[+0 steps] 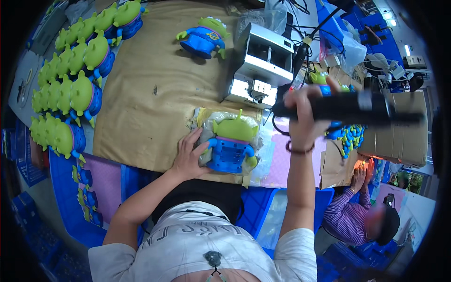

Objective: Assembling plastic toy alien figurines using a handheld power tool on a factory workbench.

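Note:
A toy figure point(231, 141) with a green head and blue body lies back up on a plastic-wrapped pad point(203, 136) in front of me. A recessed panel shows in its blue back. My left hand point(189, 154) rests at the pad's left edge, fingers spread, thumb touching the toy's arm. To the right, my raised right hand point(307, 113) is closed around a long black electric screwdriver point(350, 107), blurred by motion. Behind the pad stands a white and black boxy machine point(263, 63), probably a screw feeder. Another toy figure point(203, 37) lies farther back on the brown cloth.
Rows of similar toys point(80, 96) line the table's left side. Blue bins point(70, 207) stand along the near edge. A cardboard box point(397, 127) and a heap of small blue-green parts point(350, 141) are at the right. A co-worker in a striped sleeve point(340, 207) works there.

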Demonstrator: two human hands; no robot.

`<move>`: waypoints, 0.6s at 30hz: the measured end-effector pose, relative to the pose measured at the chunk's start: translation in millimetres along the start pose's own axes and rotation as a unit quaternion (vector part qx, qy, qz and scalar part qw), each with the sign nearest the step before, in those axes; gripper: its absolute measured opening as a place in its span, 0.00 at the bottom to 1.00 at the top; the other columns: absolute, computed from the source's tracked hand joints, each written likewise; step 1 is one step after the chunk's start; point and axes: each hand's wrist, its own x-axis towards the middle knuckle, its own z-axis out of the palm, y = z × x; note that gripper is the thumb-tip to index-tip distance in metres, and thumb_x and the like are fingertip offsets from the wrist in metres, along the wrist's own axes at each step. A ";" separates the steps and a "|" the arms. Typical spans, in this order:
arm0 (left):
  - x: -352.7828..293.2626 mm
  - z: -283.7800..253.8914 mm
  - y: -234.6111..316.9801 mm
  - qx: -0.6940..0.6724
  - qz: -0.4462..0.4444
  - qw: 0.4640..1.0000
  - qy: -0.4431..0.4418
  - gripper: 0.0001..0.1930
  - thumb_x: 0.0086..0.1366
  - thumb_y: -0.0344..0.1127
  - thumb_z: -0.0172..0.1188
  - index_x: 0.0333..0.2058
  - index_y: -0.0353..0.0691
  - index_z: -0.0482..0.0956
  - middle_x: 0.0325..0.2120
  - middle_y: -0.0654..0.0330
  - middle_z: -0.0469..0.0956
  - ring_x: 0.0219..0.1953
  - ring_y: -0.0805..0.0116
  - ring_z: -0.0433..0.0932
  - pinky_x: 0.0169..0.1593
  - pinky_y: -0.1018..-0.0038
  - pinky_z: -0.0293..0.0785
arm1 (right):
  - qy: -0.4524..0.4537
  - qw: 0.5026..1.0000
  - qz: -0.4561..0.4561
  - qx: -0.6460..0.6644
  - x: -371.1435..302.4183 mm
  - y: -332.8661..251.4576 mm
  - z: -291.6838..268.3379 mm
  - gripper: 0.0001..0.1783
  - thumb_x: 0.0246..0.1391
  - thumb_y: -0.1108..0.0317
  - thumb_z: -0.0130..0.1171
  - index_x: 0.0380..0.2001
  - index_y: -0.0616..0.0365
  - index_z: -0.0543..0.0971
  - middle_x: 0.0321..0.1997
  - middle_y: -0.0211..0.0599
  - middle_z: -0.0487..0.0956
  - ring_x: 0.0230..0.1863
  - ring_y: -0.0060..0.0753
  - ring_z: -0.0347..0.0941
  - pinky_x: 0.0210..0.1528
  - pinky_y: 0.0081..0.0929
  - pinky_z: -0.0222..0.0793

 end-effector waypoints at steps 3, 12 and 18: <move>-2.0 0.1 -0.5 -0.006 0.000 1.000 0.007 0.48 0.44 0.53 0.76 0.62 0.52 0.59 0.64 0.42 0.59 0.65 0.40 0.61 0.62 0.49 0.57 | -0.032 0.999 0.009 -0.023 38.2 29.3 14.0 0.32 0.48 0.79 0.59 0.58 0.67 0.62 0.22 0.33 0.77 0.24 0.24 0.75 0.35 0.22 0.71; 1.4 -0.4 0.3 -0.013 0.008 1.000 0.010 0.47 0.45 0.53 0.76 0.62 0.52 0.60 0.64 0.43 0.58 0.66 0.40 0.60 0.62 0.49 0.56 | -0.058 0.990 0.127 0.000 28.8 27.2 12.5 0.36 0.49 0.79 0.59 0.63 0.67 0.61 0.24 0.36 0.76 0.22 0.27 0.74 0.29 0.28 0.72; 1.1 -5.9 4.3 -0.011 -0.005 1.000 0.007 0.47 0.44 0.53 0.76 0.61 0.51 0.61 0.65 0.43 0.58 0.66 0.41 0.60 0.63 0.50 0.56 | -0.138 0.979 0.101 0.114 -63.9 -41.9 8.1 0.46 0.48 0.86 0.58 0.69 0.60 0.51 0.27 0.37 0.76 0.26 0.30 0.76 0.32 0.30 0.75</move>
